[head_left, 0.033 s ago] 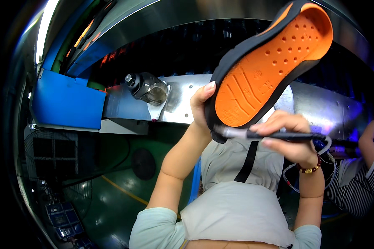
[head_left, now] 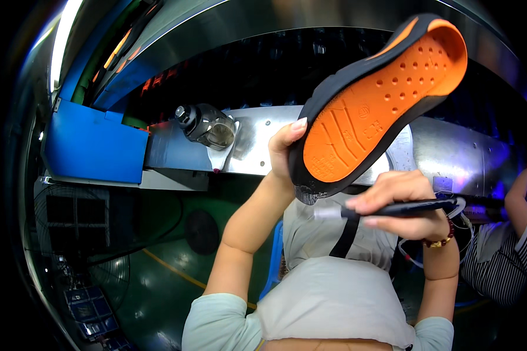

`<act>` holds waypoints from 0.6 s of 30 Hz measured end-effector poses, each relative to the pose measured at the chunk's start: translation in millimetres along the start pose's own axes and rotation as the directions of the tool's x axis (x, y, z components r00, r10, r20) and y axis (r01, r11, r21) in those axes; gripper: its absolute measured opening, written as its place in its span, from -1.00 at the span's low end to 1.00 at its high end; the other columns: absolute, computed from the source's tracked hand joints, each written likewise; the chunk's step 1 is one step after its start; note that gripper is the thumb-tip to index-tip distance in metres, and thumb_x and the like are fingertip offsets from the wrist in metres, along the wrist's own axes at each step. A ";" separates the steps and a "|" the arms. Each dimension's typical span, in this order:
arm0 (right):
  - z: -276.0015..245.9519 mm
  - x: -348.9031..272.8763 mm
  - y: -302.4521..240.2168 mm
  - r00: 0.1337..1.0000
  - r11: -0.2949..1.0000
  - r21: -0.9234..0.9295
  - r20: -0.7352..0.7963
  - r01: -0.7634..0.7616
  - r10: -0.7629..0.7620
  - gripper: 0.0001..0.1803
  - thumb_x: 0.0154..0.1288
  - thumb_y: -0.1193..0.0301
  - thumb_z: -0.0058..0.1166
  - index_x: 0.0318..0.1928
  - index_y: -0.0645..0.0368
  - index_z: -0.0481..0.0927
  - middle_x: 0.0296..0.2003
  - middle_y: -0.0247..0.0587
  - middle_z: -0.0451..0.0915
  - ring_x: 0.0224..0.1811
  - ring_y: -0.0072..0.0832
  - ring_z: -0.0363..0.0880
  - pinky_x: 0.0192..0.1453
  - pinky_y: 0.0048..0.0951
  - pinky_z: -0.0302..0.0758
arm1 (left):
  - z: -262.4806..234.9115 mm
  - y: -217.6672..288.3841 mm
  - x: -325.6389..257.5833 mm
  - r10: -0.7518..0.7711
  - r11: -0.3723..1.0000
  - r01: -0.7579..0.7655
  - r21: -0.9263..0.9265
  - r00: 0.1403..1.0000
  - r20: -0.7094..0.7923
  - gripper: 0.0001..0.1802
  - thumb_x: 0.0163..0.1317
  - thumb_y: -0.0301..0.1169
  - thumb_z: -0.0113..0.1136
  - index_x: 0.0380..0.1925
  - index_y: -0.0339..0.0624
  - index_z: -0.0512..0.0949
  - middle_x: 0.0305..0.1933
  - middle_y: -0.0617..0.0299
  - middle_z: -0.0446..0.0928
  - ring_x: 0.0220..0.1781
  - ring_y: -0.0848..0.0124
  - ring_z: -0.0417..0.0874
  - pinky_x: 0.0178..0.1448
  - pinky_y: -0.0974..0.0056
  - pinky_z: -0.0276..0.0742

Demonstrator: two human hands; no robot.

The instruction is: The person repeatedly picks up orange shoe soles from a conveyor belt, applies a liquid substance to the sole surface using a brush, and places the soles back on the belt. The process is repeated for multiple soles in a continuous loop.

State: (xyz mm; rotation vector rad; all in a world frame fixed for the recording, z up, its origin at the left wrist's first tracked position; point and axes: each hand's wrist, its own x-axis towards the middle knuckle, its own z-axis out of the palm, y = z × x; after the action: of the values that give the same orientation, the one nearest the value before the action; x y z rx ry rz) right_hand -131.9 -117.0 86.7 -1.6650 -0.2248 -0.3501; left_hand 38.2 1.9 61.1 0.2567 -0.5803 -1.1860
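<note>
In my left hand is a shoe sole with black sidewalls and an orange, dimpled face. The fingers wrap round its lower left edge, thumb on the rim, and the wide end points down toward me. A glossy wet-looking patch shows on the black lower tip. My right hand is closed round a brush with a dark handle and a pale tip blurred by motion. That tip is just below the sole's lower end, apart from it. A pale tube loops at the handle's rear end, by my beaded bracelet.
A metal ledge runs behind the sole. On it stand a dark-capped bottle on a white shoe-shaped piece and another pale flat piece. A blue machine box is at the left. Another person's arm is at the right.
The brush has come off the sole's lower tip and moved down with my right hand. The sole has shifted slightly down at its upper end, still in my left hand.
</note>
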 end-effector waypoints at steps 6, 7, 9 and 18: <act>-20.8 4.4 3.3 0.992 0.998 -0.063 0.127 0.014 -0.006 -0.82 -0.10 0.63 0.16 -0.37 0.28 0.58 -0.35 -0.11 0.60 -0.26 -0.34 0.60 -0.16 -0.47 0.53 | 13.2 6.5 4.9 -0.415 0.893 0.449 0.028 0.846 -0.334 -0.57 0.16 -0.27 -0.11 -0.12 -0.44 0.37 -0.18 -0.08 0.48 -0.21 0.30 0.56 -0.11 0.32 0.49; -20.8 4.8 4.7 0.973 0.997 -0.072 0.230 0.035 -0.017 -0.83 -0.10 0.63 0.16 -0.38 0.28 0.57 -0.36 -0.10 0.60 -0.26 -0.34 0.60 -0.17 -0.45 0.53 | 14.2 5.0 3.4 -0.454 0.846 0.530 0.064 0.777 -0.436 -0.58 0.15 -0.27 -0.06 -0.14 -0.44 0.38 -0.22 -0.05 0.50 -0.27 0.33 0.56 -0.16 0.35 0.50; -27.1 6.6 -7.2 0.941 0.987 -0.157 0.337 0.017 0.038 -0.82 -0.15 0.63 0.20 -0.40 0.29 0.59 -0.38 -0.08 0.60 -0.25 -0.30 0.60 -0.15 -0.43 0.53 | 16.6 5.4 -0.5 -0.492 0.803 0.592 0.074 0.728 -0.478 -0.58 0.13 -0.27 -0.04 -0.15 -0.44 0.39 -0.24 -0.03 0.50 -0.30 0.35 0.56 -0.21 0.37 0.51; -37.9 -9.4 -5.0 0.886 0.936 -0.351 0.437 0.010 0.154 -0.86 -0.05 0.57 0.13 -0.37 0.24 0.56 -0.36 -0.10 0.60 -0.24 -0.30 0.59 -0.19 -0.44 0.53 | 5.7 13.0 -19.2 -0.551 0.723 0.683 0.106 0.662 -0.507 -0.56 0.09 -0.24 0.04 -0.17 -0.45 0.39 -0.27 -0.03 0.50 -0.31 0.38 0.57 -0.25 0.39 0.52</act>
State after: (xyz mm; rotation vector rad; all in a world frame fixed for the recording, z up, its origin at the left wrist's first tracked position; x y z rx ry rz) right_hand -146.1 -153.4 91.7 -2.0878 -0.4739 0.0802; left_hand 40.6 25.0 66.5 1.0308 -0.2447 -1.6422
